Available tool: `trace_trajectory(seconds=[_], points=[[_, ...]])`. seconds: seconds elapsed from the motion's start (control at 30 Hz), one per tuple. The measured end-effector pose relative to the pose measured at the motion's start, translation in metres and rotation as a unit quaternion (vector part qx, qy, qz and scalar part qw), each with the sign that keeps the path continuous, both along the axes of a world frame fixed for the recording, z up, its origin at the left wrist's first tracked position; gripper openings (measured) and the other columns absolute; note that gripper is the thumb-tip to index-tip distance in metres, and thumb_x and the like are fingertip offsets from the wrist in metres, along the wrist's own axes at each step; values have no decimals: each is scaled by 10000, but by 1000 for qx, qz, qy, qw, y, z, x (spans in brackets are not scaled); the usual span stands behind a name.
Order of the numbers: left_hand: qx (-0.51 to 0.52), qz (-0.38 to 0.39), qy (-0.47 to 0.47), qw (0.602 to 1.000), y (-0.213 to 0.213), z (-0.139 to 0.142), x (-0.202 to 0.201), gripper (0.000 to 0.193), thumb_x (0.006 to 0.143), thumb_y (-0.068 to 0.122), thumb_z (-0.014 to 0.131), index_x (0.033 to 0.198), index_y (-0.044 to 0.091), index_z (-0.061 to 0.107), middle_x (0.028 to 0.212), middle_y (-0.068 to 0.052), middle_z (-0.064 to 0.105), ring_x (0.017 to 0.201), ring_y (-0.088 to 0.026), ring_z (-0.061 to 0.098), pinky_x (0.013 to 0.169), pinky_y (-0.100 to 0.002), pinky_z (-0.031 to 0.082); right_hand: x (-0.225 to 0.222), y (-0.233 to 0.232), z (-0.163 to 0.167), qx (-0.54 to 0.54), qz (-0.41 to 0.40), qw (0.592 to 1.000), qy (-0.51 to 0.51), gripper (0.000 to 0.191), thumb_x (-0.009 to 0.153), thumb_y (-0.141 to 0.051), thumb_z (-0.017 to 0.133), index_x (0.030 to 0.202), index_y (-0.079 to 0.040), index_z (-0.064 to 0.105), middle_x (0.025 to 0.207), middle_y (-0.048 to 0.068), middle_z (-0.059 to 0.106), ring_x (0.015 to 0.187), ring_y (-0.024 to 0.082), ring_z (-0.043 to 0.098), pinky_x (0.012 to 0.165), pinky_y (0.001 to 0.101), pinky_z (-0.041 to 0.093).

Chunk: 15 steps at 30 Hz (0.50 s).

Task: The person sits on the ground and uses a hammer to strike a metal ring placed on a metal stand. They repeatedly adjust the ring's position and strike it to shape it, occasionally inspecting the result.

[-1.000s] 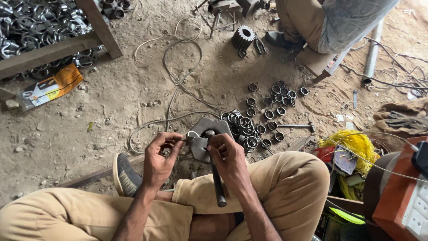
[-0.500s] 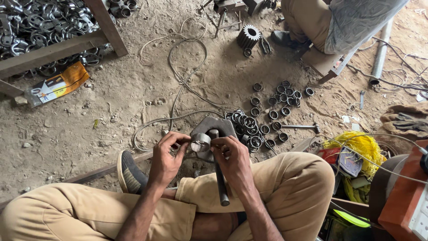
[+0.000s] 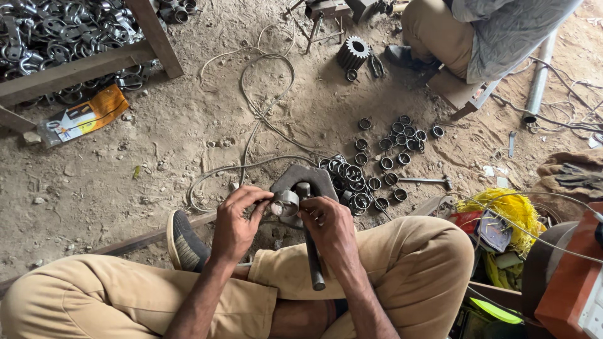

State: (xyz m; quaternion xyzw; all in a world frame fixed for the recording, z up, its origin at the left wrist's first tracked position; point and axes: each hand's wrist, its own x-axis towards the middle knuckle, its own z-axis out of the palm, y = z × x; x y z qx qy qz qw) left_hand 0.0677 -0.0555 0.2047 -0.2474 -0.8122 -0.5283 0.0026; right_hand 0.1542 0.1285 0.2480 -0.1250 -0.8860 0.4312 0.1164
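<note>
I sit cross-legged on a dirt floor. My left hand and my right hand both pinch a short metal ring between them. The ring is held just above a dark steel block with an upright pin. A dark metal rod runs from the block back across my right leg, under my right hand. Several similar metal rings lie in a cluster on the ground just right of the block.
More rings are scattered farther off, beside a small hammer. Wires loop over the dirt. Another person sits at top right near a gear. A wooden frame holds metal parts at top left. A yellow bundle lies right.
Both hands have stayed together at the block, turning the ring slightly between the fingers. The camera has tilted a little, shifting the scene downward in view.
</note>
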Motion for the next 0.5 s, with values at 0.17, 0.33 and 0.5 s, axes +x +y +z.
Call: trace_trajectory(seconds=[0.17, 0.33, 0.5], points=[[7, -3, -23, 1000, -1, 4, 1, 182, 855, 52, 754, 1026, 97, 796, 1003, -48, 769, 925, -197, 745, 835, -336, 597, 1, 0, -1, -1, 0, 1000, -6, 197, 841, -73, 777, 1029, -16, 768, 892, 95, 750, 711, 183, 720, 625, 305, 600], [2, -6, -9, 1000, 0, 6, 1, 178, 851, 53, 764, 1019, 102, 798, 1016, -45, 773, 936, -195, 743, 849, -332, 598, 0, 0, -1, 0, -5, 1000, -13, 207, 826, -65, 790, 1026, -15, 772, 866, 98, 740, 711, 188, 716, 635, 305, 590], [6, -7, -14, 1000, -1, 4, 1, 188, 848, 40, 765, 1025, 94, 796, 1017, -49, 776, 941, -191, 747, 849, -328, 596, 1, -1, 4, 4, -1, 1000, -8, 200, 819, -68, 799, 1008, -11, 766, 854, 99, 728, 706, 195, 707, 637, 305, 575]])
